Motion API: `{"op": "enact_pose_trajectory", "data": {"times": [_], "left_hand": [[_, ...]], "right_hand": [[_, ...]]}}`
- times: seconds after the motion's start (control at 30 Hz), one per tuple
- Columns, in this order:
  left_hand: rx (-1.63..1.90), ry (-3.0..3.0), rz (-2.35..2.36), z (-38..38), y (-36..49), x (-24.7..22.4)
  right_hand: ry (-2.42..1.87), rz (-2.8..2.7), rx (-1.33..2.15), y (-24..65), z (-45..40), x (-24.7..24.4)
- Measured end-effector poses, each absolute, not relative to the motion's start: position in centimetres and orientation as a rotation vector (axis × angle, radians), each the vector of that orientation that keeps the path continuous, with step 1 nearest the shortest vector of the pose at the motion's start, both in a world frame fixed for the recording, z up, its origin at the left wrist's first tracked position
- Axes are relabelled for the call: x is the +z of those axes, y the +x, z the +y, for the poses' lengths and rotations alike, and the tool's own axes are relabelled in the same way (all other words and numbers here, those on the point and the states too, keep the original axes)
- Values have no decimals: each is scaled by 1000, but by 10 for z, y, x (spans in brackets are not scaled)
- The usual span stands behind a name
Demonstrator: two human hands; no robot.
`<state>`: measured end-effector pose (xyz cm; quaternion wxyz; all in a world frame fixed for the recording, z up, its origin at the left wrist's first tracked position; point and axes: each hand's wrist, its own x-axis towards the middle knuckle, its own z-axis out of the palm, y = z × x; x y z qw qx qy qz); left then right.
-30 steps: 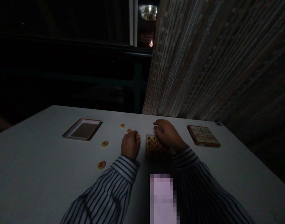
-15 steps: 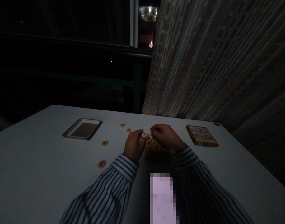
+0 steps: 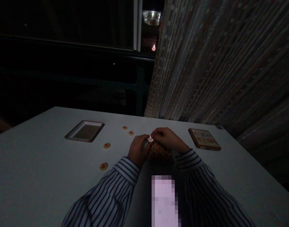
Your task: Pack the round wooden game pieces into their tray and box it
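A round game piece (image 3: 150,139) with red marking is pinched between the thumb and fingers of my left hand (image 3: 138,149). My right hand (image 3: 168,138) is right beside it, fingertips close together near the same piece; what they hold, if anything, is too small to tell. Below both hands stands a block of stacked round pieces (image 3: 160,152) with red and dark markings, partly covered by my right hand. To the left, single round pieces lie on the table: one at the front (image 3: 103,166), one behind it (image 3: 107,145), and two farther back (image 3: 124,128) (image 3: 131,133).
An open shallow box (image 3: 100,128) lies on the white table (image 3: 52,157) at the left. A closed box with a printed lid (image 3: 204,138) lies at the right. Behind the table hang string curtains (image 3: 194,63), and a small dark patch (image 3: 219,127) marks the back right corner.
My left hand has moved slightly right with the piece, bringing it up to my right hand's fingertips. The block of pieces is now more covered. The view has shifted slightly.
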<state>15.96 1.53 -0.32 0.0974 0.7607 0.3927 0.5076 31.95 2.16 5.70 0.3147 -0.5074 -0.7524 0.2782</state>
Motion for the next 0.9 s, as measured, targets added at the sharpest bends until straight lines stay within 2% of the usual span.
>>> {"op": "enact_pose_trajectory", "data": {"times": [0.2,0.5,0.9], "left_hand": [[1455,1912,1223,15,160,-8],[1374,1309,951,16,165,-5],[1360,1260,968,20,159,-1]], "right_hand": [[-1338,-1929,788,319,21,59],[-1314,-1911,902,320,21,57],[-1313,-2016,870,319,16,62]]}}
